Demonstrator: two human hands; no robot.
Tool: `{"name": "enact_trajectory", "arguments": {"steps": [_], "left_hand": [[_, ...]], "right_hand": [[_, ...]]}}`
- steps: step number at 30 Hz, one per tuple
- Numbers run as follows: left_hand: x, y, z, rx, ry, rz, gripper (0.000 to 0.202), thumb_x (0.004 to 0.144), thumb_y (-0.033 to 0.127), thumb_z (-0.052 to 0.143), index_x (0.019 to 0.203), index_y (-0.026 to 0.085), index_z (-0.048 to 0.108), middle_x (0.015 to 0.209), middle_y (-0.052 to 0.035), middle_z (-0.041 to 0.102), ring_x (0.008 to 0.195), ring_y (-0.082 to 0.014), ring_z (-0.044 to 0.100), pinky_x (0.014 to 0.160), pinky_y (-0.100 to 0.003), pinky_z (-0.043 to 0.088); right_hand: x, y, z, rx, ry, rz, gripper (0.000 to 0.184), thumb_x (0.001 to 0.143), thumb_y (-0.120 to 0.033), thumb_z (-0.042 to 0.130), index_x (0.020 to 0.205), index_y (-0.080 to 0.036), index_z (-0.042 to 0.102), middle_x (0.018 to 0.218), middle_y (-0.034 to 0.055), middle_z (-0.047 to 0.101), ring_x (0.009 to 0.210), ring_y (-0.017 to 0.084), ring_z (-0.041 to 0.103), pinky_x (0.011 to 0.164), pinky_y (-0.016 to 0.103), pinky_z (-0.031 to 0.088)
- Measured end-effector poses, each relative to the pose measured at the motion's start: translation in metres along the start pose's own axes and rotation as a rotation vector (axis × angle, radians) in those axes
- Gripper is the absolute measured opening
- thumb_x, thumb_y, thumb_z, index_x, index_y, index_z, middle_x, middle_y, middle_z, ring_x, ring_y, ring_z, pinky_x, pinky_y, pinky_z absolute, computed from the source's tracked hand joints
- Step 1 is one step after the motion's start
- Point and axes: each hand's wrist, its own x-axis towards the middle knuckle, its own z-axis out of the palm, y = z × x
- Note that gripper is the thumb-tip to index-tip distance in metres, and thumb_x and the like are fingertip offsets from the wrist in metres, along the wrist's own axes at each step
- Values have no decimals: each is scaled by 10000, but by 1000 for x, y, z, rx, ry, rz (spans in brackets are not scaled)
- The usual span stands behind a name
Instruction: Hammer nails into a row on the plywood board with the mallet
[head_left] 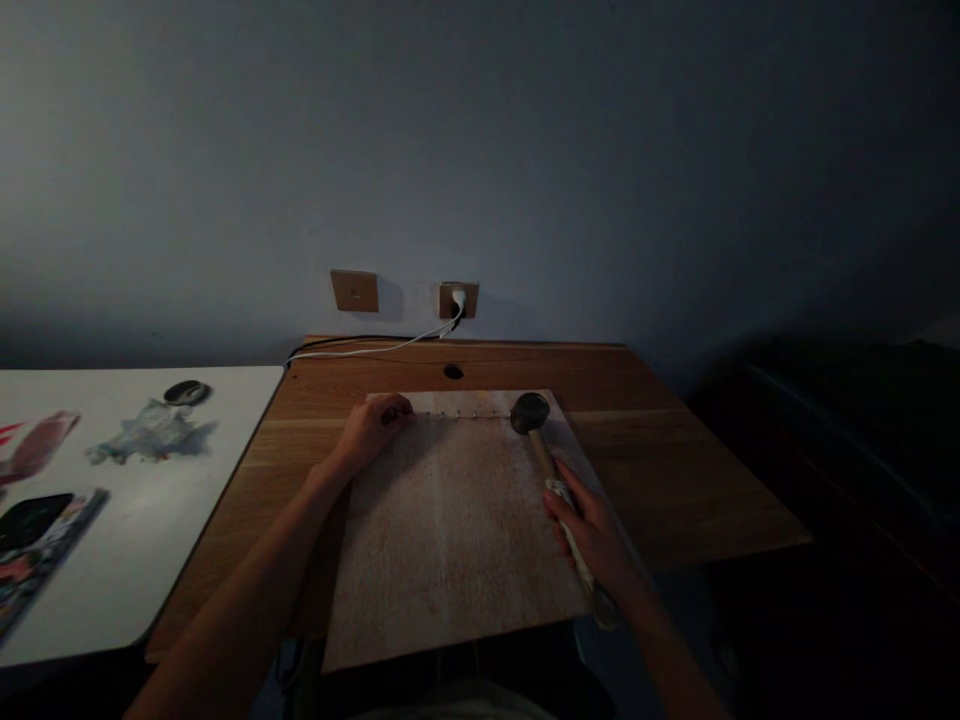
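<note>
My right hand (589, 520) is wrapped around the handle of a hammer (541, 452) with a dark, round head and a pale wrapping on its grip. The hammer's head is over the far right part of a flat wooden board (450, 530), at the right end of a line of small nails (458, 414). These shiny nails stand in a row along the board's far edge. At the row's left end, my left hand (381, 422) rests on the board with its fingers closed. Whatever they pinch, if anything, is too small and dark to make out.
Under the board is a wooden desk (675, 470). A white table (202, 520) adjoins on the left, bearing a crumpled plastic bag (154, 432), a dark round object (187, 392) and a phone (34, 520). Cables (367, 350) run to a wall socket (448, 300).
</note>
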Motion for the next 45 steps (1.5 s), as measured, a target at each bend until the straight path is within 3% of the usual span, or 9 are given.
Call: {"name": "enact_trajectory", "arguments": {"steps": [6, 11, 19, 26, 35, 45], "left_hand": [[2, -2, 0, 89, 8, 78, 83, 865, 301, 715, 896, 225, 727, 863, -47, 724, 885, -251, 656, 843, -366, 529], [3, -5, 0, 102, 6, 59, 115, 844, 308, 748, 909, 213, 746, 910, -58, 711, 913, -262, 641, 871, -385, 518], [3, -7, -1, 109, -29, 40, 149, 851, 341, 734, 884, 217, 809, 915, -67, 708, 965, -277, 628, 917, -405, 500], [3, -8, -1, 138, -53, 33, 181, 791, 220, 704, 925, 225, 825, 925, -66, 711, 974, -283, 638, 919, -408, 508], [2, -6, -1, 88, -44, 17, 167, 840, 243, 684, 925, 217, 826, 923, -70, 705, 919, -265, 655, 865, -386, 532], [3, -4, -2, 129, -64, -2, 188, 781, 220, 678, 892, 219, 830, 918, -69, 726, 913, -273, 679, 868, -379, 541]], "right_hand": [[1, 4, 0, -2, -19, -29, 700, 952, -422, 627, 1596, -186, 489, 706, -60, 539, 430, 82, 458, 352, 175, 399], [-2, -2, 11, 73, -81, -29, 700, 948, -399, 637, 1599, -196, 482, 731, -50, 565, 410, 72, 458, 333, 169, 382], [13, -34, 66, 110, -376, -118, 611, 969, -386, 613, 1564, -268, 533, 766, -68, 565, 397, 44, 461, 318, 145, 376], [24, -53, 102, 96, -432, -178, 578, 949, -355, 589, 1515, -241, 568, 748, -81, 542, 379, 44, 463, 295, 145, 375], [23, -57, 106, 135, -423, -179, 579, 949, -361, 591, 1516, -245, 558, 737, -88, 528, 384, 49, 465, 298, 146, 376], [20, -52, 107, 98, -445, -182, 566, 972, -350, 583, 1529, -259, 553, 753, -86, 531, 382, 44, 467, 306, 151, 373]]}}
